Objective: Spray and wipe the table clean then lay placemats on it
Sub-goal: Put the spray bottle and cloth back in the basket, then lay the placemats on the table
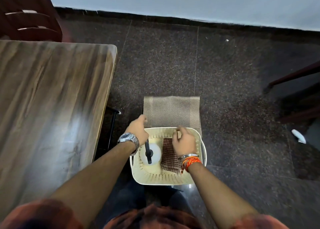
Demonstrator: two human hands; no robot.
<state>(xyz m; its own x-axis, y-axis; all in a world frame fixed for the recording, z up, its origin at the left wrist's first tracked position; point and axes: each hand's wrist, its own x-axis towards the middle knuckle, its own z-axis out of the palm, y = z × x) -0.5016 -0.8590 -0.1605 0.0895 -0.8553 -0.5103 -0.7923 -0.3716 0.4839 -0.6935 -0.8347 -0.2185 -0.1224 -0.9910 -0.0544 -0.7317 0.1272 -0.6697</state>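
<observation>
Both hands over a cream basket (pixel 156 179) on the dark floor, right of the wood table (pixel 52 99). Left hand (pixel 137 129) curled around the left edge of the tan placemats (pixel 171 110) sticking up from the basket's far side. Right hand (pixel 183 140) curled at the mats' lower edge by the rim; blurred, can't tell if it actually grips. Inside basket: spray bottle (pixel 150 153) on the left, checked cloth (pixel 168 155) on the right, just beside each other. Table bare.
</observation>
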